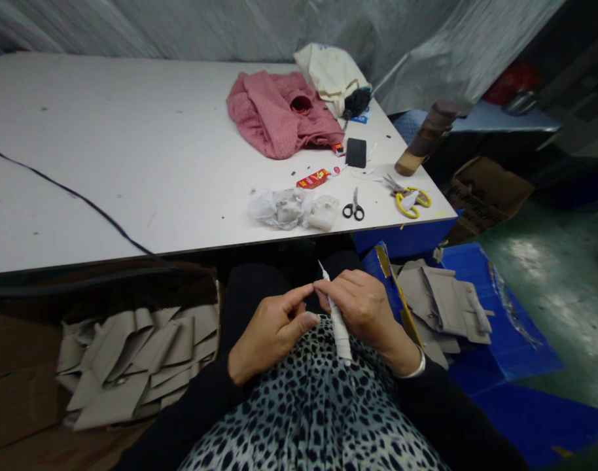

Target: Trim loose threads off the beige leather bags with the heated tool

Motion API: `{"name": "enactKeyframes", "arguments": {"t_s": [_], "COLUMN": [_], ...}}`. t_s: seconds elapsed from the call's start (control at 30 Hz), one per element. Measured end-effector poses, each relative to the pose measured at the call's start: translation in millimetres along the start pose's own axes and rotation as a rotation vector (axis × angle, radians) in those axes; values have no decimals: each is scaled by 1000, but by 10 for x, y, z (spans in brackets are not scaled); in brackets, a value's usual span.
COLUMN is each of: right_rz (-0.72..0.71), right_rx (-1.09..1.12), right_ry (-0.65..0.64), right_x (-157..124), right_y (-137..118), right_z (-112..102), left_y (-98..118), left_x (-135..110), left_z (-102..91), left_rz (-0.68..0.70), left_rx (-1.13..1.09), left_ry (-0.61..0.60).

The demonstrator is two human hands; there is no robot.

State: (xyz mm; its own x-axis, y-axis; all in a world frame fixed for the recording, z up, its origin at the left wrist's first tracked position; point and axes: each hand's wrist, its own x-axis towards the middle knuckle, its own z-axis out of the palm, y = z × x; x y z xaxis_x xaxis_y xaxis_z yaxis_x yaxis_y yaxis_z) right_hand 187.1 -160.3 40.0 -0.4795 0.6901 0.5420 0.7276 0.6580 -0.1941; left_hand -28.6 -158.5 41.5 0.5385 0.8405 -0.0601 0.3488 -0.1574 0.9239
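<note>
My right hand (pixel 362 311) is closed round a slim white tube-like tool (pixel 339 327) with a pointed tip, held upright over my lap. My left hand (pixel 272 327) meets it at the tip, thumb and forefinger pinched together against the right fingers; what they pinch is too small to make out. Both hands hover above a spotted black-and-white garment (pixel 309 405) on my lap, just below the front edge of the white table (pixel 132 163).
On the table lie a pink cloth (pixel 274 114), a white bag (pixel 331 72), black scissors (pixel 354 208), yellow-handled scissors (pixel 411 198), a red box (pixel 313 178), crumpled plastic packets (pixel 292 208), a black wallet-like thing (pixel 356 152) and a brown bottle (pixel 426 137). Grey fabric pieces are piled at left (pixel 132 366) and right (pixel 441 304).
</note>
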Motion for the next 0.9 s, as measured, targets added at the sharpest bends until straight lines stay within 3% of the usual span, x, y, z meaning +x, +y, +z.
{"name": "enactKeyframes", "arguments": {"t_s": [0.27, 0.43, 0.9], "right_rz": [-62, -55, 46], "right_rx": [-85, -76, 103], "right_ry": [-28, -13, 64], "right_x": [22, 16, 41], "right_y": [34, 44, 11], "right_z": [-9, 23, 43], "left_y": [21, 9, -56], "left_x": [21, 26, 48], "left_z": [-1, -25, -84], "left_rz": [118, 186, 450], "left_rx": [302, 367, 652], "left_ry": [34, 37, 151]}}
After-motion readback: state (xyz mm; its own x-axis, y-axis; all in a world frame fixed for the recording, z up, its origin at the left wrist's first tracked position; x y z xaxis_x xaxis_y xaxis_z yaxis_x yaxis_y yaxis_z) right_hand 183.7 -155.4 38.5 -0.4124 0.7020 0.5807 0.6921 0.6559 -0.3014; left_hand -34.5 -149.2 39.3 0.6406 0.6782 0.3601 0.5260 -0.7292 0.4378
